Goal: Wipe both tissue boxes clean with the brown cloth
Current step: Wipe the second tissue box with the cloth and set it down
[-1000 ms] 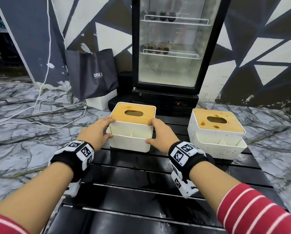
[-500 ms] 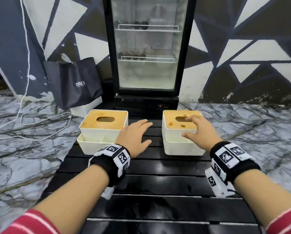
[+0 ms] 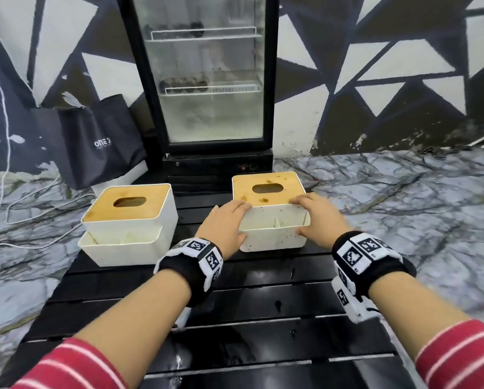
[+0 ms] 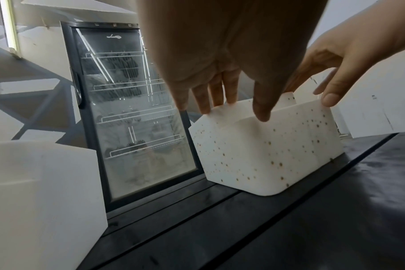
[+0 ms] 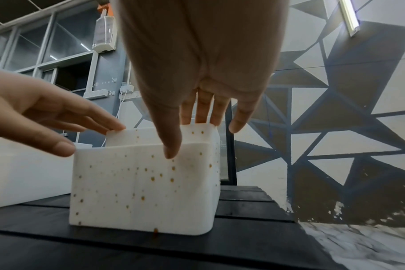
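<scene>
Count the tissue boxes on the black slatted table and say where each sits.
2. The clean tissue box stands at the table's left; the spotted tissue box is at centre-right, between both hands.

Red-striped sleeves [image 3: 457, 357], marker-patterned wristbands [image 3: 367, 252]

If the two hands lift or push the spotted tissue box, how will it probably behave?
The spotted box looks like rigid plastic, so it should keep its shape. Its wide flat base on the slatted table makes tipping unlikely; a push would probably slide it. The wooden lid may be loose, so the left hand and right hand should keep it level.
</scene>
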Demonstrator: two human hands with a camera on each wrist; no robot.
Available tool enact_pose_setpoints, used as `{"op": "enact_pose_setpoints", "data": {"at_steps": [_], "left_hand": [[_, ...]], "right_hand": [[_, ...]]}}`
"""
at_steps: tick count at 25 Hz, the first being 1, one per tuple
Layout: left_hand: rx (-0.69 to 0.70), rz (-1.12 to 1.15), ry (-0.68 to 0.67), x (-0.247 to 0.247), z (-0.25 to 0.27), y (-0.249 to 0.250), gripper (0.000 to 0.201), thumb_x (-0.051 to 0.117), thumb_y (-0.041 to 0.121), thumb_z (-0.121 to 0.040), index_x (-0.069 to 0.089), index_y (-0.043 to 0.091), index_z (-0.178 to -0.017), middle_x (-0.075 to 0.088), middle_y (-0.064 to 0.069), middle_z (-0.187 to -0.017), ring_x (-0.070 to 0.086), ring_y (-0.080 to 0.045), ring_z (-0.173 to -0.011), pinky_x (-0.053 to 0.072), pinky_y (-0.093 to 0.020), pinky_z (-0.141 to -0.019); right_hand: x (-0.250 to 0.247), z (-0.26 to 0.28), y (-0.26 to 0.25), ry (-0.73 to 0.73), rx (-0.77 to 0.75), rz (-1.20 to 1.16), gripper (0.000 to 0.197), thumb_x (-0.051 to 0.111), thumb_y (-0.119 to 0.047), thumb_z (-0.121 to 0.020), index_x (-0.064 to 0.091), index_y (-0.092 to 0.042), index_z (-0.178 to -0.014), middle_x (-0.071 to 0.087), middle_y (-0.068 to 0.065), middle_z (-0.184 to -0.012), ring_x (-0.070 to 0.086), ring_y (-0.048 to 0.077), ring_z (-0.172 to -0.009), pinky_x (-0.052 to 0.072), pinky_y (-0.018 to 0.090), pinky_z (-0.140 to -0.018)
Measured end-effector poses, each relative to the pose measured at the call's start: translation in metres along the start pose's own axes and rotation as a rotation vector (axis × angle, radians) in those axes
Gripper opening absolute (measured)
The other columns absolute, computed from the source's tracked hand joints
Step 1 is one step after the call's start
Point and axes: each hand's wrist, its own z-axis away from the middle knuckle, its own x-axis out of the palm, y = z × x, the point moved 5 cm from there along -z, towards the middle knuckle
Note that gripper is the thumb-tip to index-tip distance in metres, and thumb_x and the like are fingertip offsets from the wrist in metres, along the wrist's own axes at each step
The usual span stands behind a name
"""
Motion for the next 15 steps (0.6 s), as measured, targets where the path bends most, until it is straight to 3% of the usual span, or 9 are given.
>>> {"op": "enact_pose_setpoints", "data": {"at_steps": [4, 9, 15], "left_hand": [[-0.017, 0.081, 0.04, -0.002, -0.001, -0.004, 0.058, 0.057, 0.02, -0.091, 0.033, 0.02, -0.143, 0.035, 0.005, -0.147, 0.033, -0.015, -0.135, 0.028, -0.028, -0.11], [-0.018, 0.119, 0.056, 0.0, 0.025, -0.01, 0.057, 0.06, 0.018, -0.089, 0.036, 0.02, -0.14, 0.039, 0.005, -0.144, 0.035, -0.015, -0.133, 0.028, -0.026, -0.11], [-0.011, 0.158, 0.081, -0.001, 0.093, -0.01, 0.056, 0.062, 0.016, -0.088, 0.039, 0.021, -0.139, 0.039, 0.007, -0.144, 0.036, -0.013, -0.132, 0.029, -0.024, -0.111]], "right_hand": [[0.001, 0.004, -0.001, 0.026, 0.012, -0.016, 0.059, 0.069, -0.01, -0.075, 0.046, -0.02, -0.129, 0.046, 0.001, -0.13, 0.037, 0.021, -0.123, 0.03, 0.028, -0.102], [0.004, 0.03, -0.018, 0.009, 0.014, -0.019, 0.06, 0.067, -0.011, -0.078, 0.042, -0.023, -0.131, 0.044, -0.002, -0.13, 0.032, 0.018, -0.125, 0.033, 0.029, -0.101], [0.006, 0.09, -0.055, -0.021, -0.039, 0.0, 0.058, 0.063, -0.007, -0.079, 0.041, -0.026, -0.13, 0.043, -0.006, -0.128, 0.034, 0.016, -0.119, 0.038, 0.027, -0.096]]}}
